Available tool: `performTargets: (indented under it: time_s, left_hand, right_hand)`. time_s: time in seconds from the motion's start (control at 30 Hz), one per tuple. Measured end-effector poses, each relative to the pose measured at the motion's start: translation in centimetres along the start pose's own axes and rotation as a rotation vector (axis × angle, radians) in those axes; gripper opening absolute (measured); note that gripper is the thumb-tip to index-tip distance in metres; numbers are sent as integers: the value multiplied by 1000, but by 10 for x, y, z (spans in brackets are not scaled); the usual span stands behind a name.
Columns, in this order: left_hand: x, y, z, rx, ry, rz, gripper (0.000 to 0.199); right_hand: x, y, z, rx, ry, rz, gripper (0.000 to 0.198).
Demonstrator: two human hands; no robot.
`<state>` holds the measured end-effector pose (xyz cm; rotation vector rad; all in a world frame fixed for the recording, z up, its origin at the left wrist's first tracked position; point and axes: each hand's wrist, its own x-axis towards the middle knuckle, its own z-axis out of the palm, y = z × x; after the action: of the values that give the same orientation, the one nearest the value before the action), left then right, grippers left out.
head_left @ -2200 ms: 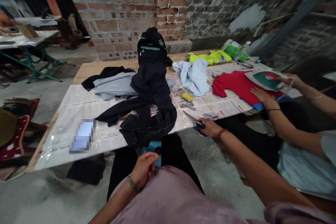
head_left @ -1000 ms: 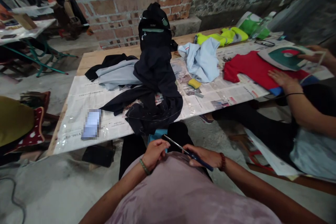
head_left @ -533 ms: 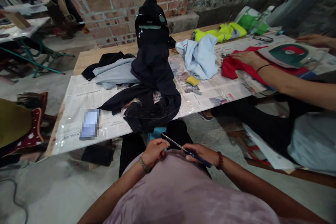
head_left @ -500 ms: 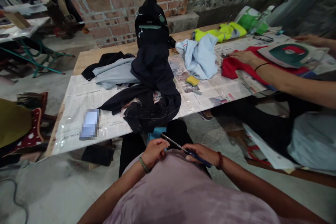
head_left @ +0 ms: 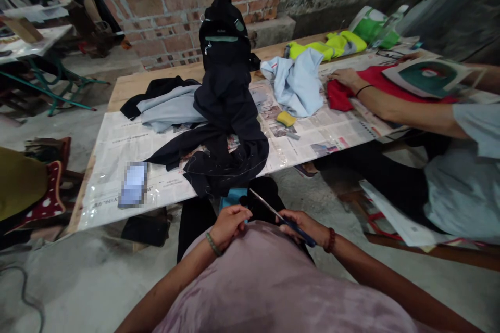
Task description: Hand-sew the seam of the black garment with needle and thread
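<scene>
My right hand [head_left: 302, 225] is closed round the dark blue handles of a pair of scissors [head_left: 266, 204], whose blades look together and point up and to the left. My left hand [head_left: 231, 226] is closed in a pinch just left of the blades; what its fingers hold, if anything, is too small to make out. A light blue piece [head_left: 233, 196] lies on my lap beyond the left hand. At the table's edge, just ahead of both hands, a dark garment [head_left: 226, 161] with loose pale threads hangs slightly over.
A newspaper-covered table [head_left: 105, 171] bears a phone [head_left: 133, 185], a black backpack [head_left: 224, 36], grey cloth [head_left: 172, 106], pale blue cloth [head_left: 295, 83] and a yellow sponge [head_left: 286, 118]. To the right, a co-worker's hands work with an iron [head_left: 429, 77] on red cloth [head_left: 377, 80].
The scissors have swung up and right, their tips moving away from my left hand. My left hand stays in place. The co-worker's arm and iron have shifted slightly.
</scene>
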<state>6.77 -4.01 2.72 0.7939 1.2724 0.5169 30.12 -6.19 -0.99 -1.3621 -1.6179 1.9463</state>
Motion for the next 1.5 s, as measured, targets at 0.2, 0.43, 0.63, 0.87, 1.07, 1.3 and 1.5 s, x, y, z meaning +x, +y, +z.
performTargets:
  time_s: [0.2,0.43,0.63,0.87,1.07,1.3,1.5]
  left_hand:
    - [3,-4,-4,-26,-11,25,24]
    - [5,-4,-5,-53,-32,3,28]
    - [5,-1,-5,-61,-13,15,31]
    - [8,0,-6,-87,6,6,34]
    - [12,-1,-2,-83,-4,-12,34]
    - [10,0,-7,-105,8,-6,32]
    - [15,0,-8,-89,11,-19,37]
  right_hand:
    - [-6,6,-25,-305,209,-82,40]
    - [2,10,-83,-508,669,-36,42]
    - [11,-7,-144,-821,870,155,47]
    - [10,-9,-204,-958,988,364,47]
    - [50,-25,-225,-941,1036,497,43]
    - [100,-40,-225,-881,1032,486,41]
    - [104,-43,-229,-910,967,423,38]
